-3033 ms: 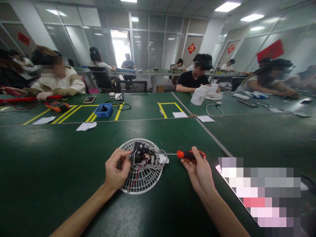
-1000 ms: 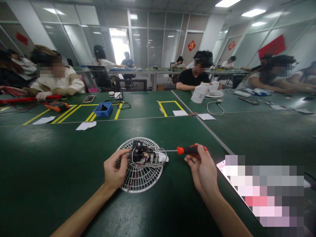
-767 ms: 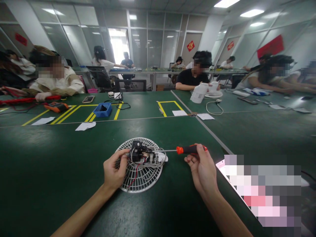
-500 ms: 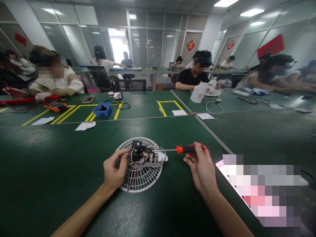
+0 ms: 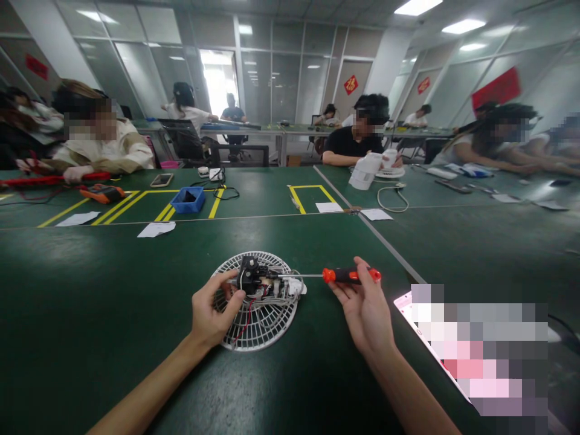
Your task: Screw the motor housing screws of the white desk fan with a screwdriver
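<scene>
Shifted since the earlier frame: thumb of the left hand (image 5: 212, 309), now laid against the near side of the black motor housing (image 5: 247, 279); fingers of the right hand (image 5: 368, 311), now opened out beneath the handle of the red-and-black screwdriver (image 5: 345, 275). Judged a fresh grip for turning the driver, with the housing better braced. Pinched by the left hand: the housing, at its left end. Held loosely by the right hand: the handle, thumb across, fingers under. Found lying on the white fan grille (image 5: 255, 349), at the near middle of the green table (image 5: 136, 290): the housing, with the driver's tip lost among dark parts, seating impossible to tell. Noted for clearance: green surface between grille and both forearms; diagonal grey seam (image 5: 393, 249) beyond the right hand; pink-and-white panel (image 5: 405, 301) near the right wrist, likely limiting movement rightward. Seen far left, well apart: blue bin (image 5: 188, 207).
</scene>
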### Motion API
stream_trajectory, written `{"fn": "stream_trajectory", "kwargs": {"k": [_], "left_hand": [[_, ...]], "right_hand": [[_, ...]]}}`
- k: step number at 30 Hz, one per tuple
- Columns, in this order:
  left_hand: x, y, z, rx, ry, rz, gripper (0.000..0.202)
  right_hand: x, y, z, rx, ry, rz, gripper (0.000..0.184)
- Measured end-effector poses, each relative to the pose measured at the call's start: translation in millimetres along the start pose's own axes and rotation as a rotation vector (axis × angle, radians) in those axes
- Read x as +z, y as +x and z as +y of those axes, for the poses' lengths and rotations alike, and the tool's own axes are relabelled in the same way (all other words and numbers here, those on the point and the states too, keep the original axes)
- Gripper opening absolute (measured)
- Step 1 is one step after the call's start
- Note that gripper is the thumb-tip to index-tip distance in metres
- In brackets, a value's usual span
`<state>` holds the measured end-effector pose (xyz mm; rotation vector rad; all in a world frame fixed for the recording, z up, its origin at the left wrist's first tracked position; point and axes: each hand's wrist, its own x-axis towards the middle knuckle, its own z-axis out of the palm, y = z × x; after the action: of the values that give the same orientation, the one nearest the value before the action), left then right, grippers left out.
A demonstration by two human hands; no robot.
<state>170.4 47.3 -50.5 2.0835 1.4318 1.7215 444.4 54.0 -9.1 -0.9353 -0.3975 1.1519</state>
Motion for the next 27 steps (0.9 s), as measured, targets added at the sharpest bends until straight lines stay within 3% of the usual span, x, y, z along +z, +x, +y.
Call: {"fn": "stream_trajectory", "kwargs": {"k": [5, 13, 21, 27], "left_hand": [[2.4, -0.1, -1.0, 0.008, 0.023, 0.015, 0.028], [3.6, 1.7, 2.5, 0.019, 0.026, 0.03, 0.023], [2.8, 0.5, 1.6, 0.038, 0.043, 0.022, 0.023], [2.2, 1.1, 1.7, 0.051, 0.05, 0.026, 0.024]], "right_hand": [[-1.1, 1.6, -1.1, 0.017, -0.06, -0.008, 0.056], [-1.1, -1.3, -0.6, 0.012, 0.044, -0.008, 0.055], [1.3, 1.3, -3.7, 0.041, -0.032, -0.026, 0.07], [-1.8, 3.4, -2.3, -0.024, -0.026, -0.023, 0.054]]}}
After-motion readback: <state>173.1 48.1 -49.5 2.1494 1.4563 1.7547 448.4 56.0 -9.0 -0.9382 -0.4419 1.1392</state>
